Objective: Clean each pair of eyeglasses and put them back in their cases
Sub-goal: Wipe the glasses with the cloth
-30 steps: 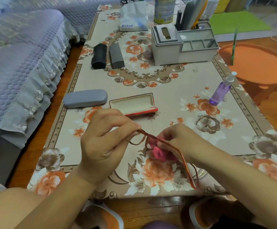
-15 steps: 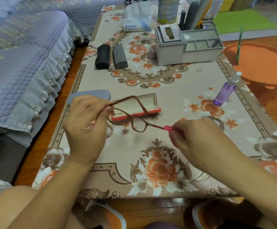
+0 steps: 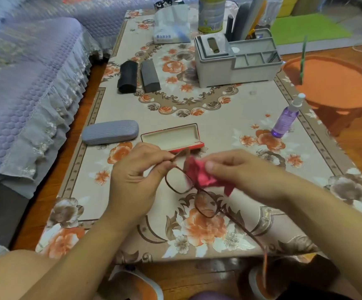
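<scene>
While our left hand pinches the far hinge of the brown plastic-framed eyeglasses, their long axis runs far-left to near-right. Our right hand grips the crumpled pink cloth on the far lens; the open red case lies just beyond.

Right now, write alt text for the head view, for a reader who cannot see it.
A person's left hand pinches brown-framed eyeglasses by one corner while the right hand rubs a pink cloth near the bridge, above a floral tablecloth. Behind lie an open red case, a closed grey case and a purple spray bottle.
</scene>
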Tool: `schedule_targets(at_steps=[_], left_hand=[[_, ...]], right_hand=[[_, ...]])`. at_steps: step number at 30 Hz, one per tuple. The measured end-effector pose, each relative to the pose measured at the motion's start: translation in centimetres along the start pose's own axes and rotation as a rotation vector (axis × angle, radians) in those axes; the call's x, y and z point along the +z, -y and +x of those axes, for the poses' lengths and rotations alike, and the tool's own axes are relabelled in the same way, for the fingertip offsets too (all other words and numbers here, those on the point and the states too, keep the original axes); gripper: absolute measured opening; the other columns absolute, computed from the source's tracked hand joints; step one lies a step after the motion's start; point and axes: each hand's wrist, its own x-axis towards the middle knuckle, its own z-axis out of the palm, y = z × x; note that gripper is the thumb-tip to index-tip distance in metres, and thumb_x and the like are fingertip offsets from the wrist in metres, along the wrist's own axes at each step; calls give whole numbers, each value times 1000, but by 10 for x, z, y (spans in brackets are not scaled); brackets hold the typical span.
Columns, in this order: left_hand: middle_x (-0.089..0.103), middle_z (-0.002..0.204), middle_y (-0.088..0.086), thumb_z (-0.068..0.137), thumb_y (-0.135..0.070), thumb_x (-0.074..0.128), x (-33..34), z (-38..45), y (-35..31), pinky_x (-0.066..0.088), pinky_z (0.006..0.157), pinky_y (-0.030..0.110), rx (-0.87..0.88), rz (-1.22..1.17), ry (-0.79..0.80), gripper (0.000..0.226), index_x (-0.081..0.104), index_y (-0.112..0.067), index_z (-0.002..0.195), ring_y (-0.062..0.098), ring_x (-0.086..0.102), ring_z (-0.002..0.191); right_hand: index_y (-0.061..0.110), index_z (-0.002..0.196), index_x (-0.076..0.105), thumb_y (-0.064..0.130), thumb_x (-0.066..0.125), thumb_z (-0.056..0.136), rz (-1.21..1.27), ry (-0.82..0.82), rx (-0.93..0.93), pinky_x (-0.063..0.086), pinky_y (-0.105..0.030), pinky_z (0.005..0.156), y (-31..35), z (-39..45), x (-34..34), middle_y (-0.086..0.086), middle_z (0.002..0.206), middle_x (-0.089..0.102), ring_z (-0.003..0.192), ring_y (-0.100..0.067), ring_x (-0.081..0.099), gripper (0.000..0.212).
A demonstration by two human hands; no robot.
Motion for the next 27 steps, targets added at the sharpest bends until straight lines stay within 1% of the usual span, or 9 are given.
schedule_targets(at_steps=[2, 4, 8, 10, 15, 19, 22, 24, 27], left_hand=[[70, 89, 9, 86, -3, 73, 3, -1, -2, 51, 83, 30, 10, 35, 6, 9, 76, -8, 93, 23, 65, 89], [70, 89, 9, 86, -5, 73, 2, -3, -3, 48, 86, 23, 19, 77, 4, 6, 77, -4, 90, 17, 64, 91], [71, 89, 6, 87, -6, 73, 1, -6, -5, 49, 86, 25, -18, 45, 8, 8, 76, -12, 91, 16, 65, 91], [71, 90, 5, 86, -7, 74, 3, -4, -5, 49, 86, 22, -49, 4, 1, 11, 75, -16, 93, 14, 66, 91], [72, 92, 8, 86, -16, 76, 5, -3, -2, 53, 85, 24, -161, -109, -7, 11, 75, -17, 97, 15, 68, 91], [72, 92, -1, 86, -21, 76, 4, -2, -1, 49, 85, 18, -172, -101, -30, 10, 74, -18, 95, 7, 66, 90], [70, 91, 3, 88, -18, 71, 5, -5, -6, 48, 85, 18, -123, -83, 3, 7, 74, -17, 94, 8, 65, 92], [69, 89, 3, 88, -11, 73, 7, -7, -9, 49, 83, 22, -91, -94, 44, 15, 72, -25, 94, 13, 64, 89], [70, 90, 2, 88, -13, 74, 11, -7, -10, 50, 84, 23, -123, -143, 65, 17, 77, -29, 93, 15, 65, 89]], right_hand=[[15, 104, 75, 15, 53, 104, 43, 206, 59, 55, -30, 72, -1, 1, 17, -7, 83, 73, 80, -26, 69, 22], [0, 103, 71, 6, 59, 100, 105, 218, 99, 55, -26, 59, -4, 4, 29, -9, 76, 71, 67, -22, 67, 14], [10, 83, 73, 8, 70, 92, 56, 119, 51, 56, -52, 80, -11, 6, 35, -16, 78, 70, 73, -30, 65, 10], [12, 80, 73, 12, 69, 94, 98, 123, 48, 53, -58, 78, -13, 5, 35, -20, 76, 68, 73, -35, 62, 14], [-3, 92, 70, 26, 63, 98, 137, 48, 41, 49, -46, 79, -18, 4, 37, -33, 86, 68, 76, -34, 62, 30], [-5, 92, 70, 25, 54, 103, 407, -56, 86, 58, -37, 70, -16, 4, 42, -26, 81, 72, 68, -30, 69, 35], [0, 88, 71, 21, 50, 104, 556, -186, 46, 57, -42, 89, -13, 8, 30, -22, 90, 75, 83, -30, 75, 33], [-4, 107, 70, 19, 50, 104, 552, -80, 49, 58, -35, 86, -7, 7, 20, -25, 104, 74, 96, -34, 72, 30], [-1, 103, 69, 6, 48, 103, 475, 181, 80, 53, -26, 73, -2, 1, 18, -12, 83, 74, 74, -16, 68, 23]])
